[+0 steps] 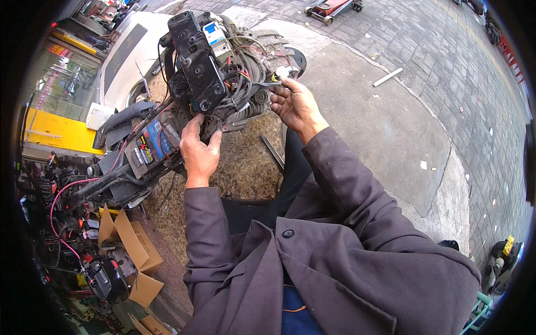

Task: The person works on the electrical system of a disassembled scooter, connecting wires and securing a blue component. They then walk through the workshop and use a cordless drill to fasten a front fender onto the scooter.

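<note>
A stripped scooter front assembly with a black plate [192, 58], a white-and-blue box [218, 40] and bundled wires [245, 58] fills the upper middle. My right hand [293, 106] is closed, thumb and index pinching a small white connector [283, 72] with wires at the assembly’s right side. My left hand [198, 156] has thumb and index apart, fingertips touching the frame just below the black plate; their tips are partly hidden. A battery [151, 145] with a blue label lies in the frame to its left. A metal bar [272, 151] lies below my right hand.
Open cardboard boxes [142, 251] and piled dark parts [50, 234] are at left, near a yellow step [58, 128]. A red trolley jack [332, 8] stands on grey paving [424, 50] at top. A short white strip [388, 77] lies at right. A tool [502, 257] is at lower right.
</note>
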`<control>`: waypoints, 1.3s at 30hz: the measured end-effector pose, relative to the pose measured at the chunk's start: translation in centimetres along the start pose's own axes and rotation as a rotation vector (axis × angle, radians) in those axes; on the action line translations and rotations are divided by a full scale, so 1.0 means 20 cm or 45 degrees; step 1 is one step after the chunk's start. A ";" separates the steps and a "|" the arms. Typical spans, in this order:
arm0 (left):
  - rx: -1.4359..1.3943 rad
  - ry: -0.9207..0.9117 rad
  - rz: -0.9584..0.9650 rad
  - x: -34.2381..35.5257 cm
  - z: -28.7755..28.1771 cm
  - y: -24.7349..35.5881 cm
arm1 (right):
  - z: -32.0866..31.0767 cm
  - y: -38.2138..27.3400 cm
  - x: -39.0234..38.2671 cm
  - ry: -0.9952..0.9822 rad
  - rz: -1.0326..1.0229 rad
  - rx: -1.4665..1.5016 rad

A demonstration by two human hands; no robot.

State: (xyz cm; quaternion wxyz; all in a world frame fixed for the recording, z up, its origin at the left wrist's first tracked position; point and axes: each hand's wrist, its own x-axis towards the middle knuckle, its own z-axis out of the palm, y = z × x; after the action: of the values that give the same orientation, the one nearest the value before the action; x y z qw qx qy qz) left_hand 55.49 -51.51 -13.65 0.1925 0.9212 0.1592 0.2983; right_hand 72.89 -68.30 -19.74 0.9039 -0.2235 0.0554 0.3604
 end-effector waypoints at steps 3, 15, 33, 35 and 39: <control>0.010 0.004 -0.002 0.00 0.00 -0.01 | 0.00 -0.04 -0.03 -0.074 -0.178 -0.044; 0.028 0.042 0.000 0.01 0.00 0.03 | -0.07 -0.07 -0.05 -0.071 -0.104 -0.246; -0.074 0.183 -0.046 -0.04 -0.02 0.02 | 0.79 0.07 -0.41 -0.792 -0.775 -1.427; -0.067 0.199 -0.048 -0.04 -0.03 0.02 | 0.90 0.11 -0.34 -0.869 -0.830 -1.536; -0.053 0.161 -0.054 -0.05 -0.04 0.01 | 0.98 0.18 -0.19 -0.960 -0.865 -1.710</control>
State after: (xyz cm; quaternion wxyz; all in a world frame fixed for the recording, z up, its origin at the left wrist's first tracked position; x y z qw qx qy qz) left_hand 54.28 -51.95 -13.40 0.2076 0.8928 0.1843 0.3548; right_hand 66.51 -59.69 -2.42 0.5962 -0.5829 -0.5468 0.0758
